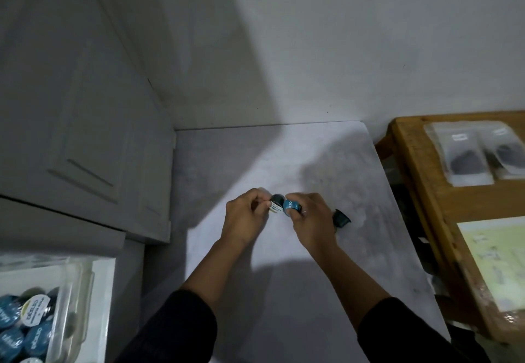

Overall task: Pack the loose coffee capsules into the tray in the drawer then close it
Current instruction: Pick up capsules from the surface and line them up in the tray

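Well underway: tray [71, 291] in open drawer [105, 306] at bottom left w/ many capsules [25, 323] already in, left hand [245, 220] pinching a white-lid capsule [275, 205], right hand [311, 220] gripping a blue-lid capsule [292, 206], one dark capsule [342, 218] left on counter [284, 291]; drawer not yet closed.

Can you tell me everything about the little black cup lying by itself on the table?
The black capsule is a small dark cup, likely plastic, tipped on its side on the pale grey table. It looks narrower at one end. It lies just beside the right hand, partly hidden behind it. Whether they touch cannot be told. Its lid is not visible.
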`<state>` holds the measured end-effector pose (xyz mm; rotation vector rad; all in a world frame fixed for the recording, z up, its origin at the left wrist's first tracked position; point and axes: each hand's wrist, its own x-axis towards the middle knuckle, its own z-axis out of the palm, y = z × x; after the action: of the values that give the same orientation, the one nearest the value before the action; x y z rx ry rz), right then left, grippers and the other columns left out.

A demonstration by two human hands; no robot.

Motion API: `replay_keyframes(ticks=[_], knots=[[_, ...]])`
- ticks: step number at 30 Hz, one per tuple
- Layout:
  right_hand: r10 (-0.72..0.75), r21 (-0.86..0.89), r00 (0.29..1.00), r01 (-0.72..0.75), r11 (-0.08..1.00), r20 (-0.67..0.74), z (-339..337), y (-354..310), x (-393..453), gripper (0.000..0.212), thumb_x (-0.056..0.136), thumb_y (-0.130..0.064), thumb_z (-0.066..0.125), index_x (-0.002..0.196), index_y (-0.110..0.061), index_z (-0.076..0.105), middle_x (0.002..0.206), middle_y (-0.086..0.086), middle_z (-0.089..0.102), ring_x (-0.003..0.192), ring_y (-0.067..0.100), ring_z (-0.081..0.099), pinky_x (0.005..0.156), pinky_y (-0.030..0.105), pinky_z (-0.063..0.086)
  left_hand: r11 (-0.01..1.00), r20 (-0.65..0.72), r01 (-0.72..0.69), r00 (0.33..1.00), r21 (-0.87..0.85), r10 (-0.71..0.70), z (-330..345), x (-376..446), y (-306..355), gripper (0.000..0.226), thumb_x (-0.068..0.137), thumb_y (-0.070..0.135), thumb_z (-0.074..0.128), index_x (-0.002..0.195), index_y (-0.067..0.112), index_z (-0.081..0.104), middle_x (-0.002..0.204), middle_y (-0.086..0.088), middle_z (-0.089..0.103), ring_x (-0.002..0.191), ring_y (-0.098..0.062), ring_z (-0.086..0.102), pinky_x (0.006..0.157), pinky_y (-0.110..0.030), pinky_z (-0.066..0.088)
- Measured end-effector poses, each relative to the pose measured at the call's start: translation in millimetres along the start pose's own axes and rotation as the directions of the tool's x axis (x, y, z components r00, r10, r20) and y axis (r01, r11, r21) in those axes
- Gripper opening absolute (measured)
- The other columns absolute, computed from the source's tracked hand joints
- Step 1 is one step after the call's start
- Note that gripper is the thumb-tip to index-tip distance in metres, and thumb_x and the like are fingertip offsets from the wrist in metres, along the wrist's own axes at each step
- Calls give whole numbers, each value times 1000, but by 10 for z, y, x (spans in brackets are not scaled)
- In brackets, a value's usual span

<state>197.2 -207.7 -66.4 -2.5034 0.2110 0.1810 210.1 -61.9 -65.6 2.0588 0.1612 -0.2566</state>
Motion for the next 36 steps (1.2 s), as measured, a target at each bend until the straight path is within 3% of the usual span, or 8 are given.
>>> replay_keyframes(ticks=[4,8,11,13,19,22,29,36], knots=[[27,-18,999,-27,999,-25,7,46,-24,28,86,-6,55,111,-16,64,109,13,61,97,21,56,68,9,23,999,-8,30,1000,-28,-30,15,-75,13,12,84,13,62,77,23,62,71,13,63,68,18,54,63,4,36],[38,-56,999,-39,998,-24,-31,46,-50,28,86,-4,50,103,-16,68,101,11,67,91,20,57,57,14,26,991,-43,96,994,-98,-100,12,-145,18,13,84,18,63,73,26,63,68,12,61,62,4,54,57,0,37],[109,88,992,-103,991,-65,-101,-2,-134,22,88,-8,50,93,-14,71,93,11,69,77,19,60,62,16,40,979,-63,115,990,-169,-127,2,-235,48,14,84,20,64,73,29,63,65,14,58,63,-1,53,56,-2,37],[156,205,984,-136,969,-89,-193,-60,-235,18,88,-9,54,89,-12,71,85,7,70,70,14,59,56,6,40,969,-90,103,988,-224,-126,-17,-321,99,11,83,20,65,77,29,65,67,14,60,69,-7,59,60,-3,39],[225,533,958,-98,840,-178,-516,-287,-667,23,81,-2,57,75,-21,69,69,5,68,63,11,62,63,17,49,901,-145,-22,988,-433,-46,-203,-725,379,21,83,10,62,91,28,68,74,5,70,72,-15,68,77,-30,54],[212,617,959,-52,786,-188,-629,-422,-923,21,79,0,59,80,-18,71,72,0,69,62,3,63,61,11,49,860,-183,-85,983,-503,-9,-355,-1015,495,23,84,10,61,92,30,69,82,-1,72,74,-15,69,85,-41,54],[181,858,979,-13,513,-93,-629,-902,-1483,21,83,7,57,88,-8,70,77,1,69,69,11,63,65,13,54,774,-291,-206,956,-599,28,-827,-1756,528,23,86,9,61,92,29,71,83,2,73,75,-9,68,79,-28,56],[45,869,999,-25,494,4,-368,-1640,-1804,21,83,7,57,95,-5,69,79,2,69,71,12,63,64,12,53,746,-433,-288,901,-601,-1,-1613,-2074,200,23,85,6,62,93,26,71,86,4,75,80,-11,68,75,-23,57]])
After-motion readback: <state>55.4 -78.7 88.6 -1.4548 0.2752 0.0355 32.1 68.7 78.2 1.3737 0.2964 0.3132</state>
